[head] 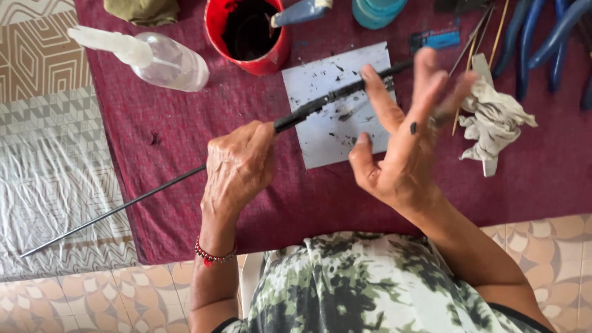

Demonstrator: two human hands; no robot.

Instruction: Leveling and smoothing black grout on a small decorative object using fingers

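In the middle of the desk, the left hand (239, 165) is closed tight around a long thin black rod (148, 193). It grips the rod near its middle, so the rod stays up off the cloth, slanting from low on the left to high on the right. The right hand (404, 139) is open, fingers spread apart, with its fingertips up by the far end of the rod; I cannot tell if they touch it. There is a dark smudge on one finger.

Under the rod's thick end lies a white sheet (320, 132) dotted with black bits, likely there to catch the mess. Just past it stands a red cup (217, 24) with dark stuff inside. A clear spray bottle (163, 58) lies on its side to the left. A crumpled white rag (493, 120) sits to the right, near blue-handled pliers (542, 43).

A dark red cloth (172, 123) covers the desk. Below is a tiled floor (92, 299) with patterns.
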